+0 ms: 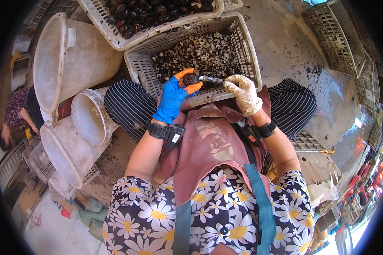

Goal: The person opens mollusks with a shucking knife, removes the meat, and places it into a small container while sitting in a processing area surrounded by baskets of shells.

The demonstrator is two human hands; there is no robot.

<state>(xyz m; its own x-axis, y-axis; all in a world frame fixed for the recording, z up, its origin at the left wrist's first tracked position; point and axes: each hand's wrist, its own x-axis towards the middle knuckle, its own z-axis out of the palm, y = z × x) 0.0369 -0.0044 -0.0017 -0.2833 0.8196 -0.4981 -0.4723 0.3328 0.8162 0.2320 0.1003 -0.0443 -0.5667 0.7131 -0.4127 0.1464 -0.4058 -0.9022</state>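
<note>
A dark rounded shellfish is pinched between the orange fingertips of the blue-gloved left hand over the grey plastic crate. The short metal knife, gripped by the closed fingers of the cream-gloved right hand, is best worked into the seam, kept angled away from the fingertips.

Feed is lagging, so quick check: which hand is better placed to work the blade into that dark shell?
Probably the right hand: it already holds the small knife, tip pointing at the dark shell. The left hand is occupied, its grip pinching the shell over the grey crate.
</note>
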